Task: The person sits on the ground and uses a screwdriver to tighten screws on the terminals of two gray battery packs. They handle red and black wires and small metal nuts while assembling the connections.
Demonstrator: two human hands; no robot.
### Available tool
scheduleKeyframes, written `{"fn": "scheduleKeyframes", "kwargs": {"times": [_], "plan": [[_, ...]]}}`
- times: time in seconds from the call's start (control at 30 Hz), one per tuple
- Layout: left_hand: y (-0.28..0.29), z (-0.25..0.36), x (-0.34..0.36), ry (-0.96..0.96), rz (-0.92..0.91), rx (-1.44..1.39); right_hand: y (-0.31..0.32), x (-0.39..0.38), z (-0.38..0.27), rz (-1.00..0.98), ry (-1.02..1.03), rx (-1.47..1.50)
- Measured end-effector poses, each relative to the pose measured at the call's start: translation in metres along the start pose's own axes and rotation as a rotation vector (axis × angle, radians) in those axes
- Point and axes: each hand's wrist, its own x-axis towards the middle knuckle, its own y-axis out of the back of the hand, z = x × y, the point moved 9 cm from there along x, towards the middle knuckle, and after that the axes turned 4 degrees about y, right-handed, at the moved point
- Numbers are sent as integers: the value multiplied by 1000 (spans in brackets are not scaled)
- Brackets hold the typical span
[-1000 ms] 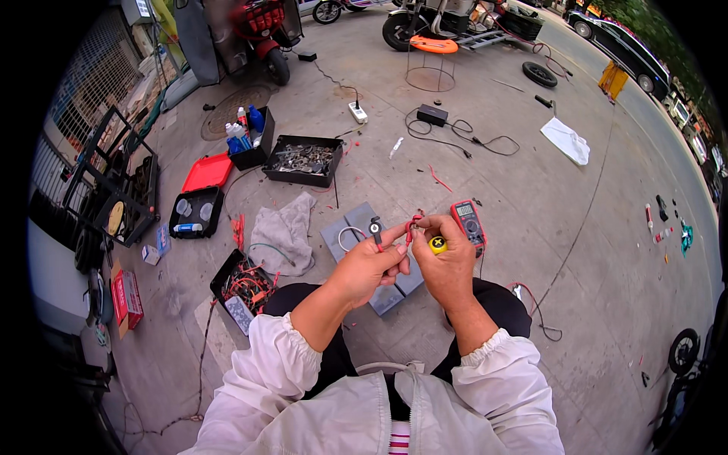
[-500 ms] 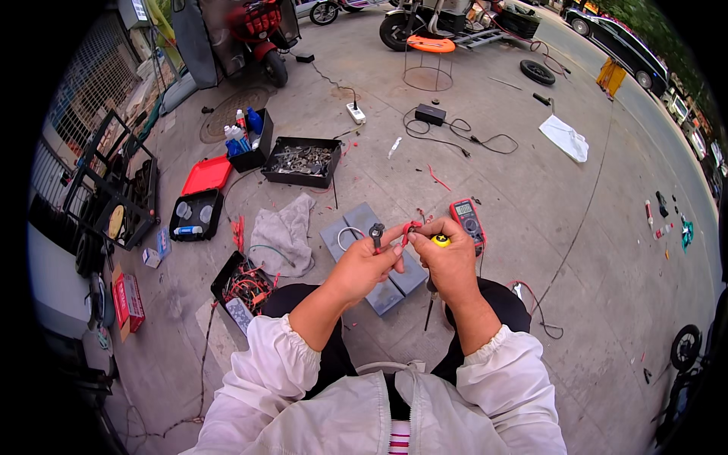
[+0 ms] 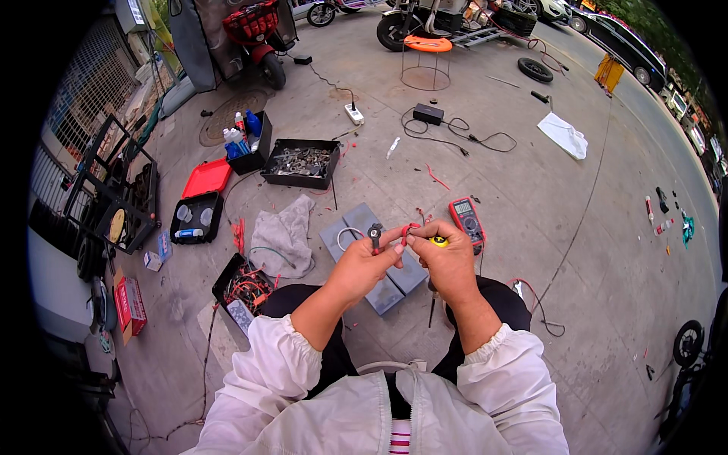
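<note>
My left hand (image 3: 368, 265) is closed on a red wire (image 3: 408, 231), near a black connector (image 3: 374, 233) that sticks up by its fingers. My right hand (image 3: 449, 262) pinches the same wire with thumb and forefinger and also holds a yellow-topped screwdriver (image 3: 438, 241), its dark shaft pointing down. Beneath my hands lie grey rectangular blocks (image 3: 379, 299) with a pale loop of cable (image 3: 343, 235). A red multimeter (image 3: 464, 216) lies just to the right, its leads on the ground.
A parts tray (image 3: 299, 159), bottle box (image 3: 236, 152), open red-lidded case (image 3: 196, 216), wire box (image 3: 244, 284) and grey rag (image 3: 280, 231) lie left. Ahead are a power strip (image 3: 354, 115), black adapter (image 3: 428, 114), orange stool (image 3: 427, 44) and parked scooters (image 3: 265, 57). A white sheet (image 3: 561, 138) lies right.
My right hand has shifted slightly, and the screwdriver has swung downward, so its shaft shows below the hand. The pinched red wire sits a little lower and further left.
</note>
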Motion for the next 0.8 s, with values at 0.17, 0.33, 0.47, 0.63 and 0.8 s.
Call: {"fn": "scheduleKeyframes", "kwargs": {"times": [0.17,0.33,0.47,0.63,0.8], "plan": [[2,3,-2,-13,1,-91,-1,1,-4,17,64,-66],[0,8,-3,-40,3,-85,1,2,2,13,60,-102],[2,12,-1,-105,58,-48,1,0,6,38,-23,-44],[7,9,0,-129,80,-67,-4,0,6,-25,-90,18],[9,8,-1,-96,108,8,-1,0,9,-23,-87,-57]]}}
